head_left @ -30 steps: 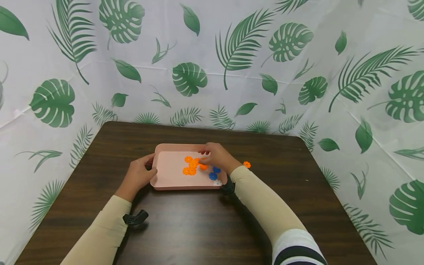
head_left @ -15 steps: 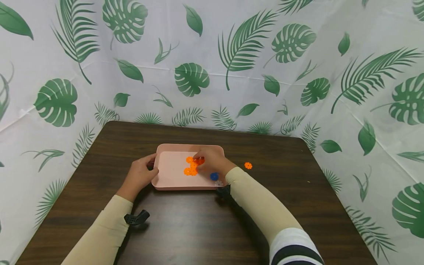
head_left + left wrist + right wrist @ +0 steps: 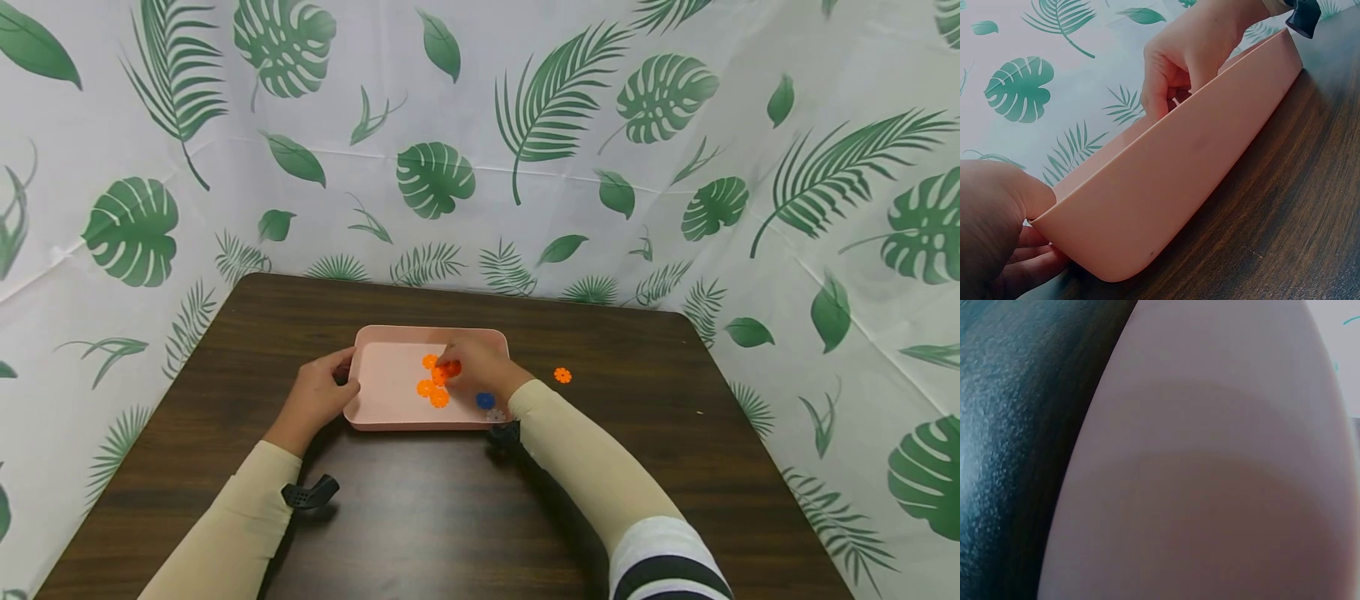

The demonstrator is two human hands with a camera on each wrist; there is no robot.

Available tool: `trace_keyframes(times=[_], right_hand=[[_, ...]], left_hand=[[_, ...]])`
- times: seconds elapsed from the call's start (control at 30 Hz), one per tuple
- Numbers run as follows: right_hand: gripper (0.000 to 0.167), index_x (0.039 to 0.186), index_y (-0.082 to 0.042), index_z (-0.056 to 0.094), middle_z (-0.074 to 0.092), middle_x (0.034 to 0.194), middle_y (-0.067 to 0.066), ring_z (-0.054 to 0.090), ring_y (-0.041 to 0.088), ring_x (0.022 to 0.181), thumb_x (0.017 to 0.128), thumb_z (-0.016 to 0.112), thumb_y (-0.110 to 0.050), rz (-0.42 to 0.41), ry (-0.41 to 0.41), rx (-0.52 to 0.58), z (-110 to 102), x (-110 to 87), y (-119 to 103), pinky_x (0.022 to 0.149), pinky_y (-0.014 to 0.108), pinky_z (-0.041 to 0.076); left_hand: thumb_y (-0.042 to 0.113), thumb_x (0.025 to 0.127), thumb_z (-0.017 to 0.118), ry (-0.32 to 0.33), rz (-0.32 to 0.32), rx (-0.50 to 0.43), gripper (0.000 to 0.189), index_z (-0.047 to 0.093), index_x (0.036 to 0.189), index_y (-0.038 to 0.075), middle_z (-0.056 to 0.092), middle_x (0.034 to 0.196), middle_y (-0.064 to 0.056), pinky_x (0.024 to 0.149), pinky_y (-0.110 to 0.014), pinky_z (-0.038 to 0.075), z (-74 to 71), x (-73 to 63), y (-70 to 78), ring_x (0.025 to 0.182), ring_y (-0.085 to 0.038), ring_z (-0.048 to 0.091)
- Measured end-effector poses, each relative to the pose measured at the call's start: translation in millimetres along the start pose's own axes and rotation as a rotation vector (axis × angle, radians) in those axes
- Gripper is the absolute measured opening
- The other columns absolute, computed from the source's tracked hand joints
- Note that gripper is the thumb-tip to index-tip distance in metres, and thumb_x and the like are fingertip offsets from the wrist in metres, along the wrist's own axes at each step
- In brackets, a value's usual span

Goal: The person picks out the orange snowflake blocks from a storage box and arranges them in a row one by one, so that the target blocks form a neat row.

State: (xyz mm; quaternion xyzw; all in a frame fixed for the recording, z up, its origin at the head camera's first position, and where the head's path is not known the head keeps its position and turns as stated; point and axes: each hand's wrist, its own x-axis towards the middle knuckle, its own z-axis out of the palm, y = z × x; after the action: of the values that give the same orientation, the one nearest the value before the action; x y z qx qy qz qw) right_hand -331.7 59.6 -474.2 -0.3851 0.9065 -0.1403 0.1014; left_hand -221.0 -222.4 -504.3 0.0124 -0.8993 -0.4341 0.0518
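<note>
1. The left hand (image 3: 318, 390) grips the left end of the pink tray (image 3: 386, 371). The thumb is on the rim, and the fingers are bent against the outside wall.
2. The tray sits flat on the table (image 3: 420, 500), near the middle. It looks light, stiff and smooth, so it may slide if bumped. The rim at its short ends looks like the best place to hold it.
3. Inside, around the middle of the tray, lie small orange pieces (image 3: 425, 388) with bumpy edges, like little flowers. They look thin, light and hard, not easy to break. A finger and thumb on the edges should pick one up best.
4. The right hand (image 3: 477, 365) reaches in over the tray, fingers bent down, and pinches one orange piece (image 3: 453, 367). The right wrist view does not show the fingers.
5. Below that hand, a blue piece (image 3: 485, 401) and a whitish piece (image 3: 496, 415) lie in the tray's near right corner.
6. Farther right, a lone orange piece (image 3: 562, 376) lies outside the tray.
7. The tabletop is dark brown, wood-like and a bit shiny. Behind it hangs a white cloth (image 3: 540, 225) with green leaves.
</note>
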Motion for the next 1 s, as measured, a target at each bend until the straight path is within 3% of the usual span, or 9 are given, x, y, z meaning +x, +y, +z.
trace_keyframes(times=[0.3, 0.7, 1.0], right_hand=[[0.038, 0.125, -0.016, 0.076, 0.066, 0.114, -0.003, 0.056, 0.013, 0.1, 0.088, 0.084, -0.02, -0.004, -0.009, 0.004, 0.7, -2.7, -1.8, 0.096, 0.022, 0.051], [0.032, 0.119, -0.014, 0.078, 0.066, 0.107, -0.004, 0.056, 0.012, 0.095, 0.088, 0.083, -0.019, -0.036, -0.007, -0.034, 2.5, -3.5, -2.0, 0.093, 0.02, 0.052], [0.035, 0.12, -0.013, 0.077, 0.068, 0.11, -0.003, 0.057, 0.014, 0.097, 0.086, 0.083, -0.023, 0.013, -0.002, 0.001, 2.0, -2.5, -0.6, 0.098, 0.025, 0.051]], left_hand=[[0.011, 0.09, 0.064, 0.013, 0.01, 0.003, 0.062, 0.052, 0.149, -0.003, 0.069, 0.125, -0.025, 0.102, -0.057, 0.051, -0.5, -1.2, 1.3, 0.113, -0.04, 0.065], [0.012, 0.09, 0.063, 0.003, -0.003, 0.007, 0.062, 0.051, 0.149, -0.002, 0.068, 0.126, -0.025, 0.103, -0.057, 0.051, 0.8, -0.5, 1.1, 0.115, -0.039, 0.064], [0.012, 0.09, 0.063, -0.001, -0.014, 0.006, 0.063, 0.051, 0.15, -0.002, 0.067, 0.128, -0.025, 0.104, -0.057, 0.05, 0.4, -0.6, 2.1, 0.116, -0.04, 0.064]])
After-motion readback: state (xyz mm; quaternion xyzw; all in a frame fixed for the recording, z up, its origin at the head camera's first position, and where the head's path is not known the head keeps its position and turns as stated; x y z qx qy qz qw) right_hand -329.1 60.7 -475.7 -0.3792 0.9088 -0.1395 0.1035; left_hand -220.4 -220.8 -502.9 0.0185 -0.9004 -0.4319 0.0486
